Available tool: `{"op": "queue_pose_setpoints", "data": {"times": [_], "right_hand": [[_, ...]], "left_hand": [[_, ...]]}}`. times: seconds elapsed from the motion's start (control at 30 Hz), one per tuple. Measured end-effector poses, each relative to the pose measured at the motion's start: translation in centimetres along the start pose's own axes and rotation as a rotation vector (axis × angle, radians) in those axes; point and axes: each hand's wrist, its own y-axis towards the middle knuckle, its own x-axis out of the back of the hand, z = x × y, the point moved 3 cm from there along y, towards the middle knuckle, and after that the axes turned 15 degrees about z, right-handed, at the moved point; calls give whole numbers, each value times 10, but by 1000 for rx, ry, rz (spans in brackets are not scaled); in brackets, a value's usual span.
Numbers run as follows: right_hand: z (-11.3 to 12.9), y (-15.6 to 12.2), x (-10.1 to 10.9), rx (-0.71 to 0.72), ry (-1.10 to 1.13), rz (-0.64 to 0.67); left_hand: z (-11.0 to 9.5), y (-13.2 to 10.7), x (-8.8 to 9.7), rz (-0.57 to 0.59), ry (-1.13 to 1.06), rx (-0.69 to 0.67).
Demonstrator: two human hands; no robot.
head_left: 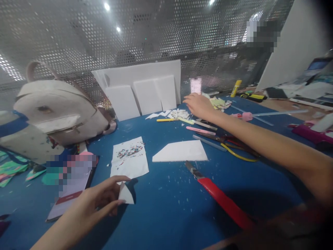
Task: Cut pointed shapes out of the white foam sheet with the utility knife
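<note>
Our left hand [101,199] pinches a small white triangle [126,196] between thumb and fingertips, low over the blue table [166,215] just below a sheet of paper [129,161]. Our right hand [199,105] reaches far across beside a heap of white scraps [179,113] — its fingers are hidden behind the knuckles, so we cannot tell whether it grips anything. A red knife [221,201] lies near a white board [180,151], its handle end lost in dark blur.
</note>
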Motion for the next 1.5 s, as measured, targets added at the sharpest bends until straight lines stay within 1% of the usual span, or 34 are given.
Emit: {"op": "queue_pose_setpoints", "data": {"times": [0.07, 0.1, 0.13, 0.17, 0.2, 0.23, 0.27, 0.37, 0.43, 0.57, 0.63, 0.77, 0.87, 1.0, 1.03, 1.1, 1.17, 1.23, 1.3, 1.33, 1.37, 1.4, 1.5], "right_hand": [[16, -15, 2, 92, 6, -19], [27, -26, 2, 168, 14, -11], [40, -40, 3, 339, 32, 10], [54, -56, 2, 515, 30, 59], [67, -74, 1, 645, -2, 91], [77, -91, 0, 703, -50, 84], [87, -107, -3, 751, -108, 106], [106, -145, -9, 865, -210, 113], [113, -159, -9, 900, -229, 91], [119, -169, -2, 997, -236, 72], [121, -172, 2, 1042, -239, 71], [120, -176, 2, 1089, -224, 67], [114, -175, -2, 1071, -179, -6], [100, -169, -6, 972, -66, -166], [95, -167, -7, 937, 18, -179], [86, -164, -8, 847, 259, -168], [77, -162, -7, 716, 480, -180], [69, -160, -7, 494, 658, -154], [62, -158, -9, 280, 806, -80], [60, -158, -10, 204, 870, -40], [59, -157, -11, 166, 915, -4], [59, -157, -10, 157, 937, 13], [63, -156, -11, 128, 989, 84]], "left_hand": [[5, -3, 4, -9, 209, 36], [7, -4, 8, -34, 319, 60], [7, -5, 11, -66, 415, 80], [7, -6, 14, -98, 489, 90], [5, -5, 16, -127, 543, 84], [1, -3, 17, -151, 582, 61], [-5, 0, 18, -167, 611, 25], [-25, 19, 15, -185, 666, -101], [-39, 39, 11, -164, 691, -166], [-59, 83, 2, -146, 700, -226], [-67, 101, -3, -148, 693, -255], [-77, 122, -10, -150, 698, -280], [-78, 128, -12, -149, 688, -289], [-73, 128, -9, -137, 663, -291], [-72, 127, -8, -129, 658, -299], [-71, 124, -5, -115, 653, -335], [-70, 121, -1, -86, 660, -387], [-70, 119, 5, -26, 670, -447], [-73, 119, 10, 45, 661, -509], [-75, 119, 12, 72, 651, -530], [-77, 119, 13, 91, 640, -543], [-80, 120, 13, 104, 634, -552], [-84, 122, 7, 117, 659, -557]]}}
